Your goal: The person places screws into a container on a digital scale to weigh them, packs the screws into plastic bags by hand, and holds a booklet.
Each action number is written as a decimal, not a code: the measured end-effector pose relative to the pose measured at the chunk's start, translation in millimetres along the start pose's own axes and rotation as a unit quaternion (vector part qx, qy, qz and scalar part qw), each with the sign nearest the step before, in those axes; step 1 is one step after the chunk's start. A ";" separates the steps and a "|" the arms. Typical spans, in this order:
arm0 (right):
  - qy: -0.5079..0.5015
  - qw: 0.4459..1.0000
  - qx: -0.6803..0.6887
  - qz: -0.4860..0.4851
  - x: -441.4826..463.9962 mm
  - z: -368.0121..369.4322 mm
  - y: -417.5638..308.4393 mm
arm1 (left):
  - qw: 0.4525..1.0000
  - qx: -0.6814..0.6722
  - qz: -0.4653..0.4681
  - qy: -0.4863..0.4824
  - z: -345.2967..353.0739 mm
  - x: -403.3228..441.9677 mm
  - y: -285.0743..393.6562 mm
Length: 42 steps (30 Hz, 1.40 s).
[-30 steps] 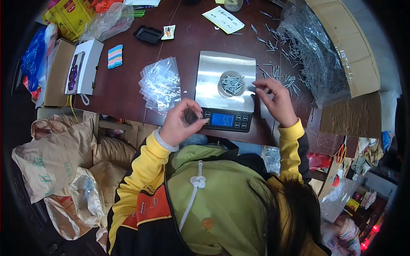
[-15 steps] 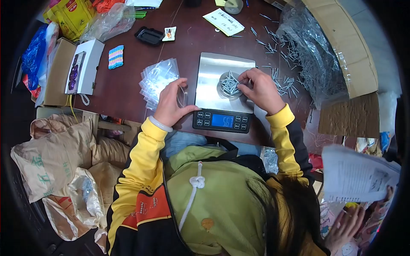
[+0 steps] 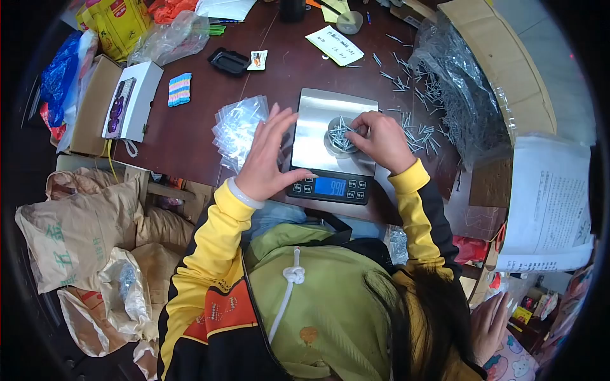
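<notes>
A digital scale (image 3: 311, 143) with a steel plate and a lit blue display (image 3: 330, 186) stands at the table's front edge. On its plate sits a small round dish (image 3: 333, 150) heaped with slim silver screws (image 3: 342, 131). My right hand (image 3: 381, 141) reaches over the dish from the right, thumb and fingers pinched at the screws; the fingertips are partly hidden. My left hand (image 3: 265, 159) is open at the scale's left side, fingers stretched upward and thumb by the buttons. Behind it lies a fan of clear plastic bags (image 3: 241, 127).
Loose screws (image 3: 419, 136) scatter right of the scale, beside a plastic-lined carton (image 3: 530, 76) full of them. A note (image 3: 335, 46), black tray (image 3: 229, 61) and white box (image 3: 136, 101) lie farther back. Another person's hand (image 3: 490, 327) and papers (image 3: 543, 203) are at right.
My left hand has spread its fingers and shifted slightly right. My right hand has moved a little left over the dish. The display reading changed, and the papers at right moved up.
</notes>
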State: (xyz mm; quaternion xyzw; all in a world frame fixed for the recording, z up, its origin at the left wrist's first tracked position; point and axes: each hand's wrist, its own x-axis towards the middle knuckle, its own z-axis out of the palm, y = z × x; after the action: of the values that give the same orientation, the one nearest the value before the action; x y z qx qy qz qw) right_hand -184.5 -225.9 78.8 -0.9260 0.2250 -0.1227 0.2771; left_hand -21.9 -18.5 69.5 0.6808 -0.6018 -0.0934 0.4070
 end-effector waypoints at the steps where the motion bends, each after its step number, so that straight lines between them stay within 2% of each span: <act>1: -0.011 1.000 -0.002 0.015 0.8 -0.7 -1.5 | 1.000 0.000 0.010 0.000 0.1 3.7 6.0; 3: -0.032 0.998 -0.007 0.046 2.1 -3.8 -7.7 | 0.999 -0.019 0.031 -0.003 -0.4 12.8 19.7; 6: -0.001 0.999 0.017 0.043 3.7 5.6 -0.5 | 0.997 -0.055 0.054 -0.017 4.2 24.8 35.9; 10: 0.036 0.999 0.022 0.032 0.7 8.6 2.9 | 0.978 -0.189 0.069 -0.057 16.6 42.4 66.5; 11: 0.040 0.998 0.045 0.017 -1.9 10.5 8.3 | 0.956 -0.276 0.060 -0.076 26.6 47.2 72.0; 13: 0.047 0.995 0.091 -0.014 -7.6 14.4 20.0 | 0.889 -0.441 0.040 -0.113 53.3 59.2 82.7; 15: 0.049 0.998 0.030 -0.008 -7.0 23.9 26.0 | 0.843 -0.524 -0.009 -0.123 77.4 74.6 99.6; 16: 0.063 0.998 0.027 0.000 -6.3 24.6 14.3 | 0.801 -0.579 -0.073 -0.135 86.1 87.8 112.1; 17: 0.075 0.997 0.023 0.007 -5.4 24.4 6.5 | 0.751 -0.629 -0.137 -0.145 90.5 102.4 125.7; 20: 0.006 0.998 0.037 0.053 3.2 18.8 0.2 | 0.523 -0.793 -0.170 -0.264 88.7 135.3 159.0; 23: -0.102 0.989 0.050 0.097 10.0 14.7 10.8 | 0.488 -0.797 -0.069 -0.350 78.3 148.2 176.5; 25: -0.192 0.972 0.063 0.121 8.8 0.6 15.1 | 0.468 -0.820 0.036 -0.329 49.0 150.6 185.4; 27: -0.220 0.965 0.079 0.119 8.9 -15.8 15.6 | 0.530 -0.804 0.047 -0.264 28.1 143.9 194.9; 29: -0.218 0.964 0.102 0.112 12.6 -42.0 17.9 | 0.614 -0.733 0.004 -0.294 2.1 149.3 211.5; 30: -0.200 0.967 0.116 0.109 13.9 -58.4 19.7 | 0.635 -0.733 0.029 -0.243 8.1 151.4 214.4; 31: -0.178 0.970 0.130 0.106 14.0 -79.1 22.9 | 0.648 -0.738 0.055 -0.179 26.8 154.3 210.7; 36: 0.010 0.984 0.153 0.095 2.1 -238.2 35.0 | 0.677 -0.727 0.034 -0.113 48.6 143.6 167.7; 37: 0.050 0.984 0.139 0.095 -4.8 -276.7 36.0 | 0.736 -0.666 0.014 -0.119 43.2 136.6 157.2; 40: 0.150 0.982 0.065 0.091 -36.4 -384.2 37.4 | 0.714 -0.697 -0.007 -0.063 48.9 121.5 132.7; 42: 0.188 0.980 -0.032 0.054 -57.0 -422.2 38.4 | 0.681 -0.732 -0.021 -0.008 52.8 117.3 122.2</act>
State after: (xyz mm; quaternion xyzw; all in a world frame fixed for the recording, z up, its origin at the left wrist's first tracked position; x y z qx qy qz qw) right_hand -395.9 -420.3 395.8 -0.8813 0.3264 -0.2720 0.2068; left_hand -115.0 -140.1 159.1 0.1776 -0.3309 -0.5180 0.7685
